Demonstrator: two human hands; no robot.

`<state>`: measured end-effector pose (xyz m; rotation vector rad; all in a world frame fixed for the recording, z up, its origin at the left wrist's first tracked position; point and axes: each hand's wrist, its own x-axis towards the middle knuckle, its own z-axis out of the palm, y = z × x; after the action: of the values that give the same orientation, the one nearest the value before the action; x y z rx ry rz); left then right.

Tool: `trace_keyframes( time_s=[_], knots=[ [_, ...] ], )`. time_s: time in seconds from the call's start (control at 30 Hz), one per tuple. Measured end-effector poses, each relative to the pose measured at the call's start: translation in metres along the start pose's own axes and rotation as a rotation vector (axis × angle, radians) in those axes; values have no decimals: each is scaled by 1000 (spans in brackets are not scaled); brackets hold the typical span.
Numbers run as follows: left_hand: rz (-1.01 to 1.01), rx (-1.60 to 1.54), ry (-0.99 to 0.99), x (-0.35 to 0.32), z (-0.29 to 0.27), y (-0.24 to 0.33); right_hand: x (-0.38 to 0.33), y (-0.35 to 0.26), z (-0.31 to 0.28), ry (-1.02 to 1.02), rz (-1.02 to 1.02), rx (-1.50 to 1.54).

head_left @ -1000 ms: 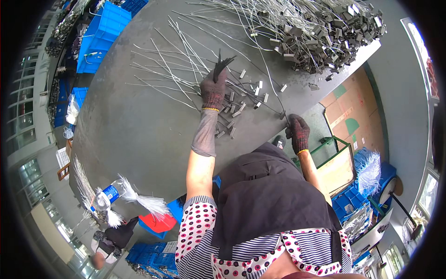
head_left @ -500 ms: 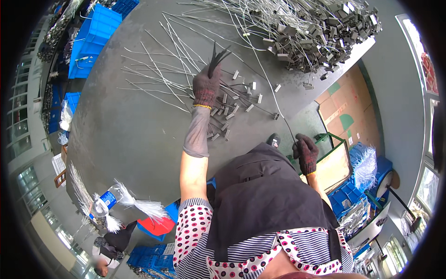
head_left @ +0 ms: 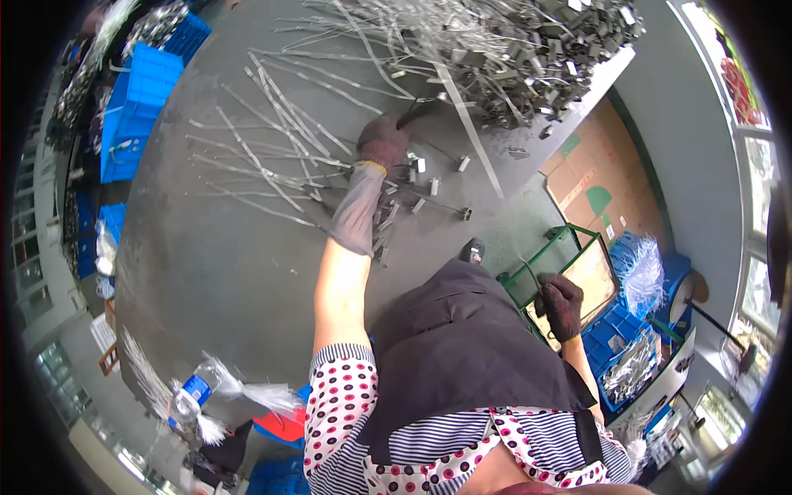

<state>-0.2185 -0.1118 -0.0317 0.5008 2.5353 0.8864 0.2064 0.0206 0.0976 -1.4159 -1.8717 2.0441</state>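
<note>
My left hand (head_left: 384, 142), in a dark knit glove with a mesh sleeve, is over the grey table (head_left: 223, 272). Its fingers are closed, and black strips (head_left: 410, 114) stick out past them, partly blurred. Silvery wires (head_left: 280, 140) fan out to the left of this hand. Beside and below it lie several small metal-ended connectors (head_left: 392, 210) on dark leads. My right hand (head_left: 563, 307), also gloved, is off the table's right side, closed around a thin dark wire (head_left: 529, 269) whose end projects upward. A pale wire (head_left: 472, 132) shows as a blurred streak between the hands.
A big heap of wires with metal connectors (head_left: 544, 62) covers the far right of the table. Blue crates (head_left: 140, 107) stand at the left. On the right are a green-framed stand (head_left: 590, 264) and a blue crate (head_left: 615, 346). A bottle (head_left: 191, 394) lies lower left.
My right hand has moved down and to the right, with the thin wire. My left hand has shifted slightly right over the connectors. The pale wire has swung and blurred; the whole view has shifted a little.
</note>
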Motion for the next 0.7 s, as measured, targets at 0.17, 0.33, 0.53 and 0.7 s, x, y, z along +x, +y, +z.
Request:
trace_keyframes(
  time_s=[0.17,0.33,0.53,0.7],
  knots=[
    [220,60,-28,-29,3,-45,56,-45,72,-70,-81,118],
    [312,-5,28,-65,-18,-110,134,-61,140,-262,-350,5],
    [-76,-425,244,-78,-57,-145,211,-83,95,544,-858,-801],
    [-286,-1006,586,-98,-87,-81,242,-79,87,411,-553,-1074]
  ],
)
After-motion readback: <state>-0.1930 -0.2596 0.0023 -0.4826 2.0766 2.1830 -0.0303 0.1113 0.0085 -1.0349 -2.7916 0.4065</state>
